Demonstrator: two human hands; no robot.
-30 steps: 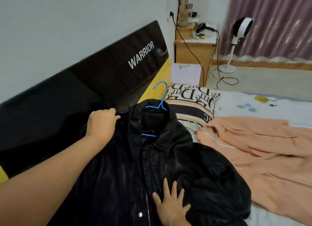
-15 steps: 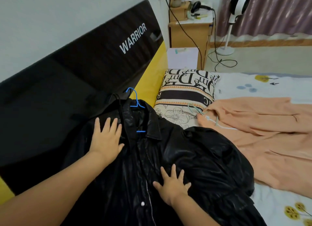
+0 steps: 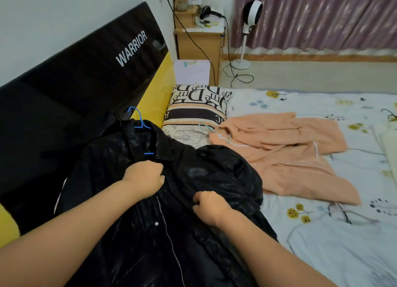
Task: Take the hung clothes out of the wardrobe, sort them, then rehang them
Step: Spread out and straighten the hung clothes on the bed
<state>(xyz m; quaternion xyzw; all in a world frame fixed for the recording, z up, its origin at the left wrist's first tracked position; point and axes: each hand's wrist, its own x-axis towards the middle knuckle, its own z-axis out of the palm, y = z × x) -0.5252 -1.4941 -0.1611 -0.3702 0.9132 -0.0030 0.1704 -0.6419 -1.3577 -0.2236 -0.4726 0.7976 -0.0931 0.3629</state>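
A shiny black jacket (image 3: 204,173) lies face up on the bed, still on a blue hanger (image 3: 139,123) whose hook sticks out past the collar. My left hand (image 3: 145,179) grips the jacket's left front edge just below the collar. My right hand (image 3: 209,207) grips the right front panel near the snap placket. A peach hooded garment (image 3: 285,158) lies spread flat on the bed to the right, with a pale green hanger (image 3: 206,127) at its neck.
A black and yellow headboard (image 3: 86,89) runs along the left. A printed pillow (image 3: 197,110) sits beside the jacket. The floral bedsheet (image 3: 343,233) extends right. A wooden nightstand (image 3: 199,42), cables and a standing fan (image 3: 251,14) are beyond the bed.
Both hands went from lying flat on the jacket to curling and gripping its front edges. The left hand slid down from the shoulder toward the placket.
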